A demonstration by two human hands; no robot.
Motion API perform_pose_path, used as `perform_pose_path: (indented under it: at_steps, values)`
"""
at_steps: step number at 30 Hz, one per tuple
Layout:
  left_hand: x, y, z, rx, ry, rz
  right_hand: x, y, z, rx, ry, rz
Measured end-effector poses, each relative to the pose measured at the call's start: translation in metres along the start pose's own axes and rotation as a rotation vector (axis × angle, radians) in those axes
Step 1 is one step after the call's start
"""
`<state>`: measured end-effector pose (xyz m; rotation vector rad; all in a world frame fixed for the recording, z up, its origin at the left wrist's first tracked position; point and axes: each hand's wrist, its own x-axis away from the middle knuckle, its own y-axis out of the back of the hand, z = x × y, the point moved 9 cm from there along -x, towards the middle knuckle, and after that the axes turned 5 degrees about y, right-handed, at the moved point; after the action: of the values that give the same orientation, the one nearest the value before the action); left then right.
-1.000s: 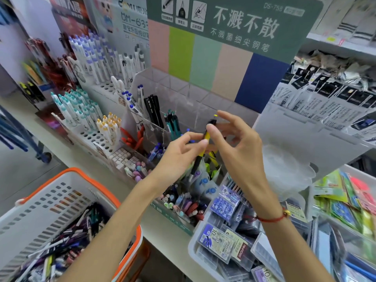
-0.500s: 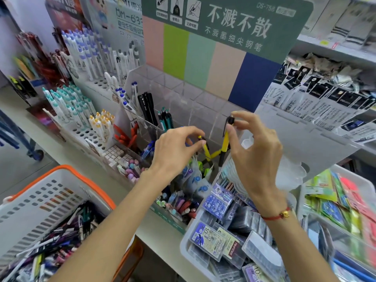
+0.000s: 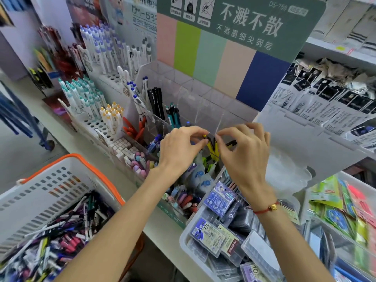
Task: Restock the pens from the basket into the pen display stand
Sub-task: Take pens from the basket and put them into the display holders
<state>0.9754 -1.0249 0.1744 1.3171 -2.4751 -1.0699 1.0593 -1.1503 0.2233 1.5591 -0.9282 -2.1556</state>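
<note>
Both hands at clear pen display stand, yellow pens between.
L hand & R hand each pinching a pen top w/ thumb + forefinger; basket lower left.

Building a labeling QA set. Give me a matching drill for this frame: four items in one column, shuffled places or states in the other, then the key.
Things:
1. yellow-and-black pens
2. basket
3. red string bracelet
4. black pens

Places or states:
A. standing upright in a clear compartment, left of the hands
B. worn on the right wrist
C. pinched at their top ends by the left hand and right hand
D. at lower left, holding a jumble of loose pens

Pairs: 1-C, 2-D, 3-B, 4-A
</note>
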Motion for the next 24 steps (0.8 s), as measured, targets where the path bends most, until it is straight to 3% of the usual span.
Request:
perform_pose_path:
  at_steps: [6,10,17,24]
  values:
    - [0.007,0.019,0.015,0.017,0.029,0.017,-0.015,0.015,0.018,-0.186,-0.036,-0.058]
    - [0.021,0.052,0.063,0.107,0.129,-0.015,-0.018,-0.011,0.058,-0.373,-0.003,0.036]
    - [0.077,0.126,0.210,0.081,0.430,-0.042,0.026,-0.136,0.195,-0.553,0.037,0.546]
    - [0.174,0.179,0.361,0.001,0.806,-0.021,0.117,-0.238,0.306,-0.526,0.152,1.041]
